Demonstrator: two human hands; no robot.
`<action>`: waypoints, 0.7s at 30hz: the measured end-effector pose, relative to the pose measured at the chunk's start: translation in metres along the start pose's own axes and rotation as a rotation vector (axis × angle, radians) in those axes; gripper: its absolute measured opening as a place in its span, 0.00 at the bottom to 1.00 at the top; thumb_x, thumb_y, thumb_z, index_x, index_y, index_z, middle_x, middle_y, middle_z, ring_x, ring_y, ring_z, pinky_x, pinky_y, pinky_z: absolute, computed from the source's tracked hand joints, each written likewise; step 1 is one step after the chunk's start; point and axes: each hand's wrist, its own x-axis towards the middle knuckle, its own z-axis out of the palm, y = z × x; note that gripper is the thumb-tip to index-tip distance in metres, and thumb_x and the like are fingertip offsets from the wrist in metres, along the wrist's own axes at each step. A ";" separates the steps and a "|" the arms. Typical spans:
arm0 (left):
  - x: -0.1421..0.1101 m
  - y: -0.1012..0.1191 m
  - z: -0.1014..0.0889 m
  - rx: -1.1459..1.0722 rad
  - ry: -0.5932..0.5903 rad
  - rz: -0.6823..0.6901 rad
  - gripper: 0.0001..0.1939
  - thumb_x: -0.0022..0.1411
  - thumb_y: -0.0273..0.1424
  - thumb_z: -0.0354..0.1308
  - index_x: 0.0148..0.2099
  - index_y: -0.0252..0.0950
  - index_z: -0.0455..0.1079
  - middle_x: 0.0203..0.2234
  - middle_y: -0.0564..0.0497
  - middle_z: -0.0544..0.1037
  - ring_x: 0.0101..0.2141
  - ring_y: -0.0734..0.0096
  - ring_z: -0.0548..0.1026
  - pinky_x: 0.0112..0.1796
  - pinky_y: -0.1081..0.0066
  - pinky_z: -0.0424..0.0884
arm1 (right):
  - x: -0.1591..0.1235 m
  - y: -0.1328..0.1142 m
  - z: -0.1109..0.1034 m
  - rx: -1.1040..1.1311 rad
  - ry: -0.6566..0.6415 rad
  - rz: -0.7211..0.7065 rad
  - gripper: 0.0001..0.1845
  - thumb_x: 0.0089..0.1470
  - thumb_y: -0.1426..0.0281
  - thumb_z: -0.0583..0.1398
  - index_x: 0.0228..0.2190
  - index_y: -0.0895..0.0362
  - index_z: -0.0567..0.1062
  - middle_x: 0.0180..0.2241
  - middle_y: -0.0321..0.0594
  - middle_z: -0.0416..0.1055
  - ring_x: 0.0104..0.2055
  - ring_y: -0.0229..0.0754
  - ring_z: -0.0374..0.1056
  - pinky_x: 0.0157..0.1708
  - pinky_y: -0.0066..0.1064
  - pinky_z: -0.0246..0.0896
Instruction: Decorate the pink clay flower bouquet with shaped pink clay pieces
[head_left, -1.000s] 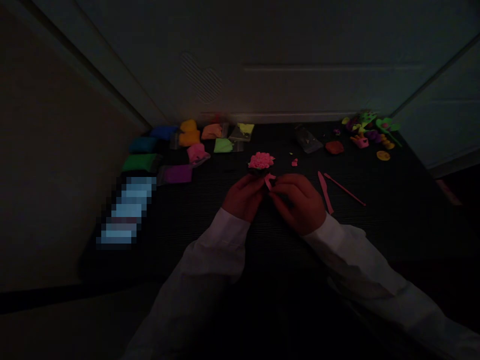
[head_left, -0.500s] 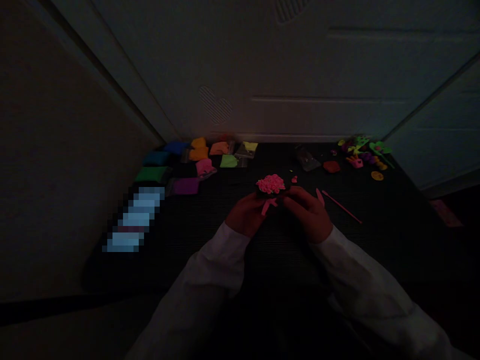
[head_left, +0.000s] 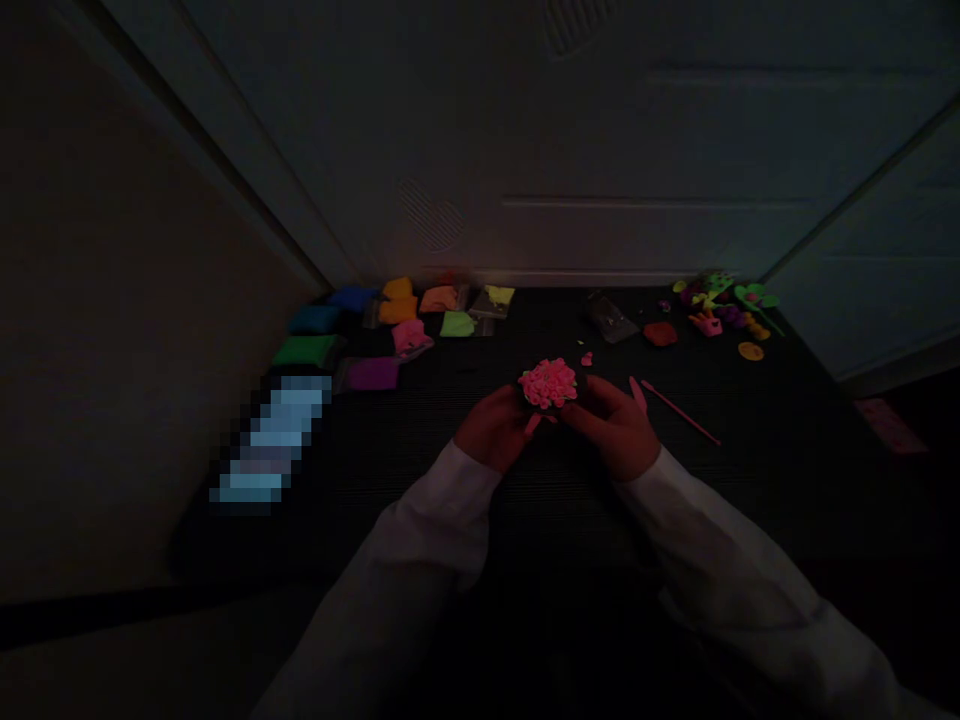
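A small bouquet of pink clay flowers [head_left: 549, 384] is held between my two hands above the dark table. My left hand [head_left: 489, 428] is closed around its left side, with a pink ribbon-like strip [head_left: 532, 425] showing below the blossoms. My right hand [head_left: 619, 425] grips the bouquet's right edge with thumb and fingers. The dark wrapping under the flowers is hard to make out in the low light. Just right of my right hand lie a pink clay knife [head_left: 637, 393] and a thin pink stick tool [head_left: 681, 412].
Several bags of coloured clay, among them a green one [head_left: 306, 351] and a purple one [head_left: 373, 374], lie at the back left. A blurred bright screen [head_left: 274, 440] is at the left edge. Finished clay pieces [head_left: 720, 300], a red lump [head_left: 660, 334] and a clear bag [head_left: 611, 318] sit at the back right.
The bouquet has tipped so its blossoms face me more and sits slightly lower and to the right. My right hand's fingers have come onto its edge.
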 end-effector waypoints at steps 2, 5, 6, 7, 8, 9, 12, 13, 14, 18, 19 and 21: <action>0.001 0.000 0.000 -0.004 0.011 0.004 0.12 0.42 0.21 0.57 0.33 0.31 0.71 0.30 0.50 0.76 0.33 0.71 0.72 0.35 0.71 0.66 | 0.001 0.000 0.000 0.008 -0.006 -0.003 0.13 0.39 0.66 0.63 0.32 0.53 0.72 0.33 0.34 0.72 0.38 0.40 0.67 0.42 0.35 0.58; 0.002 0.000 -0.001 0.001 0.035 -0.006 0.13 0.42 0.21 0.57 0.35 0.32 0.71 0.30 0.50 0.76 0.32 0.71 0.72 0.34 0.71 0.67 | 0.001 0.000 0.001 0.006 0.002 0.012 0.13 0.39 0.67 0.63 0.31 0.53 0.71 0.33 0.34 0.72 0.37 0.40 0.67 0.42 0.35 0.59; 0.003 0.000 -0.001 0.002 0.044 -0.009 0.13 0.43 0.21 0.57 0.35 0.33 0.71 0.30 0.50 0.76 0.32 0.71 0.72 0.33 0.71 0.67 | 0.001 0.000 0.001 0.002 0.014 0.015 0.13 0.38 0.67 0.63 0.31 0.53 0.71 0.32 0.34 0.72 0.37 0.40 0.67 0.41 0.35 0.59; 0.003 -0.001 -0.002 0.004 0.050 -0.010 0.13 0.43 0.21 0.57 0.35 0.33 0.70 0.30 0.50 0.76 0.32 0.71 0.72 0.33 0.71 0.67 | 0.001 0.000 0.001 -0.005 0.025 0.013 0.13 0.38 0.67 0.63 0.31 0.53 0.71 0.32 0.34 0.72 0.37 0.40 0.67 0.41 0.35 0.59; 0.004 -0.001 -0.003 0.005 0.053 -0.010 0.13 0.42 0.21 0.57 0.35 0.33 0.70 0.30 0.50 0.76 0.32 0.71 0.72 0.32 0.72 0.67 | 0.001 0.001 0.000 -0.017 0.031 0.006 0.13 0.38 0.67 0.63 0.31 0.53 0.71 0.32 0.34 0.71 0.37 0.39 0.67 0.41 0.35 0.59; 0.004 -0.001 -0.004 0.005 0.053 -0.009 0.13 0.42 0.21 0.58 0.35 0.32 0.70 0.30 0.50 0.76 0.32 0.71 0.72 0.32 0.72 0.67 | 0.001 0.002 0.000 -0.034 0.031 -0.006 0.13 0.39 0.67 0.63 0.31 0.53 0.71 0.33 0.34 0.71 0.37 0.40 0.67 0.41 0.35 0.59; 0.005 -0.002 -0.007 0.004 0.041 -0.010 0.13 0.42 0.23 0.59 0.35 0.32 0.69 0.30 0.50 0.75 0.31 0.71 0.72 0.32 0.71 0.68 | 0.001 0.005 -0.001 -0.068 0.007 -0.030 0.14 0.40 0.67 0.62 0.33 0.53 0.70 0.34 0.35 0.71 0.37 0.40 0.66 0.41 0.35 0.59; 0.005 -0.002 -0.008 0.006 0.041 -0.012 0.13 0.42 0.23 0.59 0.35 0.32 0.69 0.30 0.50 0.75 0.31 0.71 0.72 0.32 0.70 0.68 | 0.001 0.005 -0.001 -0.063 -0.003 -0.030 0.14 0.40 0.67 0.62 0.34 0.53 0.70 0.35 0.35 0.71 0.38 0.40 0.66 0.40 0.35 0.60; 0.006 -0.001 -0.008 0.011 0.043 -0.017 0.13 0.42 0.24 0.59 0.35 0.31 0.69 0.30 0.50 0.75 0.30 0.72 0.72 0.32 0.70 0.68 | 0.001 0.006 -0.001 -0.054 -0.014 -0.030 0.15 0.40 0.67 0.62 0.34 0.53 0.69 0.35 0.36 0.70 0.38 0.40 0.66 0.40 0.35 0.60; 0.006 -0.001 -0.008 0.038 0.038 -0.041 0.14 0.44 0.24 0.58 0.37 0.31 0.70 0.30 0.49 0.75 0.29 0.73 0.71 0.32 0.71 0.68 | 0.001 0.006 -0.001 -0.034 -0.042 -0.032 0.16 0.40 0.67 0.63 0.35 0.53 0.69 0.35 0.35 0.71 0.38 0.40 0.66 0.41 0.35 0.59; 0.006 0.000 -0.007 0.041 0.034 -0.042 0.14 0.44 0.24 0.58 0.38 0.31 0.69 0.31 0.49 0.75 0.30 0.73 0.71 0.32 0.71 0.67 | 0.001 0.006 -0.001 -0.036 -0.042 -0.031 0.16 0.40 0.67 0.63 0.35 0.53 0.69 0.36 0.35 0.71 0.39 0.40 0.66 0.42 0.35 0.59; 0.006 0.000 -0.007 0.051 0.031 -0.043 0.14 0.45 0.24 0.57 0.38 0.32 0.69 0.30 0.49 0.75 0.31 0.71 0.71 0.33 0.70 0.67 | 0.001 0.006 0.000 -0.043 -0.045 -0.025 0.16 0.40 0.68 0.62 0.36 0.53 0.70 0.36 0.36 0.71 0.39 0.40 0.66 0.42 0.35 0.59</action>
